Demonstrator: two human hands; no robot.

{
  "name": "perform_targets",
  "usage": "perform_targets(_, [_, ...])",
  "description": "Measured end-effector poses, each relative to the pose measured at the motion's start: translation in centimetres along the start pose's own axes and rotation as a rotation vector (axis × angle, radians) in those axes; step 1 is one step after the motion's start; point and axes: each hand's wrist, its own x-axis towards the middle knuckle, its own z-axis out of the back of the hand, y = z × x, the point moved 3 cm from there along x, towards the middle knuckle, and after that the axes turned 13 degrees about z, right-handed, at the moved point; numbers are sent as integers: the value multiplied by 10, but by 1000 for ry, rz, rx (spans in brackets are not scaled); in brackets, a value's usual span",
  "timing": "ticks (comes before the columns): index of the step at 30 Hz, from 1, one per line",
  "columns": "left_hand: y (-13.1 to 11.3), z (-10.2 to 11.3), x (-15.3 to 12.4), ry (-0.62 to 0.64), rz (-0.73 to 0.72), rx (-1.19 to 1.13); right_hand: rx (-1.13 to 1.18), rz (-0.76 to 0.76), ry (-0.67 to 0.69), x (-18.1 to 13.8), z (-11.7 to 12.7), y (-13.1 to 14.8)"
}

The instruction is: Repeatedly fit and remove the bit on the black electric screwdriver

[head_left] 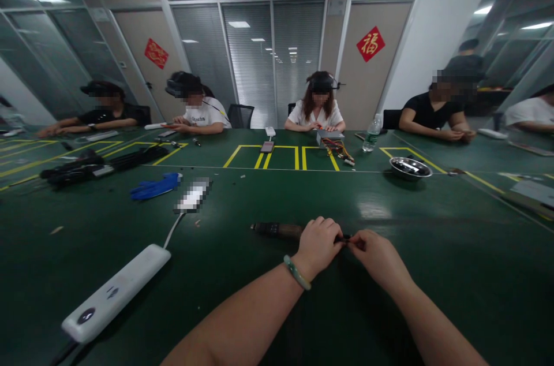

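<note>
My left hand [319, 243] is closed around a dark rod-shaped tool [277, 230] whose free end sticks out to the left, lying low over the green table [433, 250]. A pale green bracelet sits on that wrist. My right hand [375, 251] meets the left at the tool's right end, its fingertips pinched on a small dark part there that I cannot make out. Both forearms reach in from the bottom edge.
A white power strip [115, 292] lies at the near left, its cable running to a blurred device [193, 195]. A blue glove [156, 186], black parts [99, 164], a metal bowl [410, 167] and a water bottle [372, 134] lie farther off. Several people sit along the far side.
</note>
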Motion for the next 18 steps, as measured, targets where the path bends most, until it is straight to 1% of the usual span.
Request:
perform_targets(10, [0,0,-1,14,-1,8,6,-3,-4,1,0,3])
perform_targets(18, [0,-1,-1,-21,-9,-32,-13,-1,-7,-1,1,6])
